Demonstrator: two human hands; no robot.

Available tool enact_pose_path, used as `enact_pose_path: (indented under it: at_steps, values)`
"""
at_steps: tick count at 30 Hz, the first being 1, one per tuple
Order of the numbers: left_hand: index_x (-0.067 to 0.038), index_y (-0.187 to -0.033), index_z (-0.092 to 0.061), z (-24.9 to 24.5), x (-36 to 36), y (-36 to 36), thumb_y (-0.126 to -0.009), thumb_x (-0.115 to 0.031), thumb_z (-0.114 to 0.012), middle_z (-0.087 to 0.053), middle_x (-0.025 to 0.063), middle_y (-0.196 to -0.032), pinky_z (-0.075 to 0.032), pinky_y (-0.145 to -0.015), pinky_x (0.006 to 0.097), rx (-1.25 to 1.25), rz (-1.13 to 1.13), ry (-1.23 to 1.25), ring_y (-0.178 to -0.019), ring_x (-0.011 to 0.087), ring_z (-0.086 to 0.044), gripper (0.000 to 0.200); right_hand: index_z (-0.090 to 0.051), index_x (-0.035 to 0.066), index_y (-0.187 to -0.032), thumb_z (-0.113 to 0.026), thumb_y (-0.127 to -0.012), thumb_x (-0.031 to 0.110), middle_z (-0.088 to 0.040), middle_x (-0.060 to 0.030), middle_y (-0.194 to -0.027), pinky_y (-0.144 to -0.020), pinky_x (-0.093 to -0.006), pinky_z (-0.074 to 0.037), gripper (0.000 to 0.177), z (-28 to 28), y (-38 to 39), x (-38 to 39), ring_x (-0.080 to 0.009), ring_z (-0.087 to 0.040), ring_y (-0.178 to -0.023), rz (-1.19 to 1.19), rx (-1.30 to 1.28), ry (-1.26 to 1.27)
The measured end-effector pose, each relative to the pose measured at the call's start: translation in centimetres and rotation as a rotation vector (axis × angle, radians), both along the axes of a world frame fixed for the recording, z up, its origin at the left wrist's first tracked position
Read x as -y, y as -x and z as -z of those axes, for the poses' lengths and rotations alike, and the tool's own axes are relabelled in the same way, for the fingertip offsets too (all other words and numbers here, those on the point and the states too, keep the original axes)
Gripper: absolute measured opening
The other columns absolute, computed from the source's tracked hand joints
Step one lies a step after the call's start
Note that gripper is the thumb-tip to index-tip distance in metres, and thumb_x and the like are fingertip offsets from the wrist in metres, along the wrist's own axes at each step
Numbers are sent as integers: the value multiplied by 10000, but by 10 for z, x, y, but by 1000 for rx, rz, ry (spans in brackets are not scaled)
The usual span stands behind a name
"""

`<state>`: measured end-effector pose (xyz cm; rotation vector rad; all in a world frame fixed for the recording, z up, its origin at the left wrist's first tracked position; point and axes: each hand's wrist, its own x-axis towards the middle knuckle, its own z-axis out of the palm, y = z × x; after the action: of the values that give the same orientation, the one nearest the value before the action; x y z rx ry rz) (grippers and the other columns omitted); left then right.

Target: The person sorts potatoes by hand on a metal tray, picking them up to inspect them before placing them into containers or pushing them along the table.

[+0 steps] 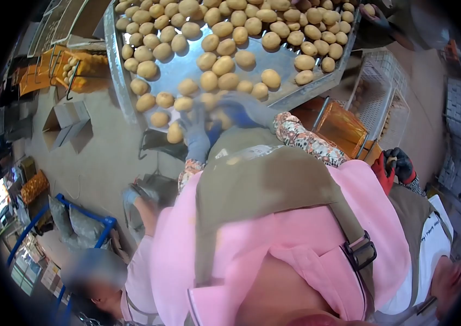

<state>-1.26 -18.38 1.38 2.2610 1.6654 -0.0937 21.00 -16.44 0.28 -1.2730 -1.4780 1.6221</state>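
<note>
Many potatoes (223, 66) are spread over a metal sorting table (172, 75), thickest toward its far side. At the near edge my left hand (193, 130), in a grey-blue glove, has its fingers apart. Close beside its fingers lie a potato (175, 132) and another potato (184, 104). My right hand (245, 111), gloved in grey and blue, is over the near edge to the right, bent inward. Motion smears its fingers, and I cannot make out whether it holds anything. A few blurred potatoes lie between the two hands.
Right of the table are an orange mesh bag (339, 126) on a metal frame and a white plastic crate (385, 87). A co-worker's red and black gloves (393, 167) are at right; another person (141, 271) is at lower left. An open cardboard box (66, 124) stands left.
</note>
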Motion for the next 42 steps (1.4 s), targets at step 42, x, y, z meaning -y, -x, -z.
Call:
enact_pose_path:
  at_steps: [42]
  values:
    - [-68, -1469, -297, -62, -179, -30, -845, -390, -656, -278, 298, -1477, -217, -1118, 546, 355, -191, -580, -1342, 493, -281, 789, -394, 256, -1421, -541, -891, 312, -262, -129, -1530, -1071, -629, -243, 552, -40, 17, -28, -524, -208, -1363, -418, 971, -583]
